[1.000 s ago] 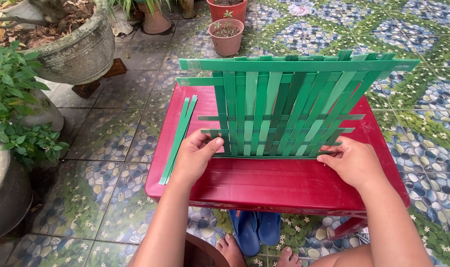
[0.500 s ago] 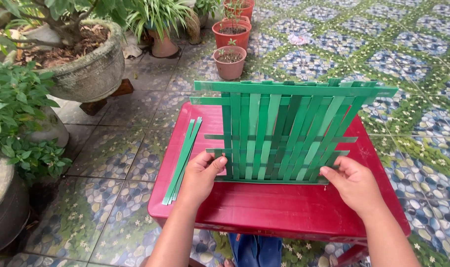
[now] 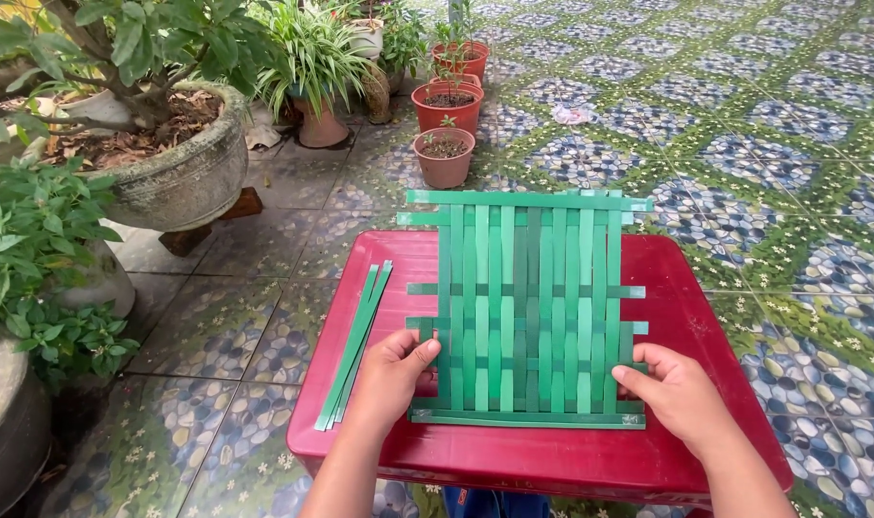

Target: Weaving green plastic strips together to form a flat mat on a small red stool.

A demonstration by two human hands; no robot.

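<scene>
While both hands' fingers press flat, the green woven mat [image 3: 526,307] lies on the red table [image 3: 686,317].

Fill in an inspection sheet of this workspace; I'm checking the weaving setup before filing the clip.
Surface: red plastic table, on a patterned tile floor.
Job's things: green woven strip mat lying flat; spare green strips to its left.
Clutter: nothing seen.
Hands: left hand and right hand on the mat's lower corners.
Cables: nothing seen.
Surroundings: potted plants, large stone planter.
</scene>
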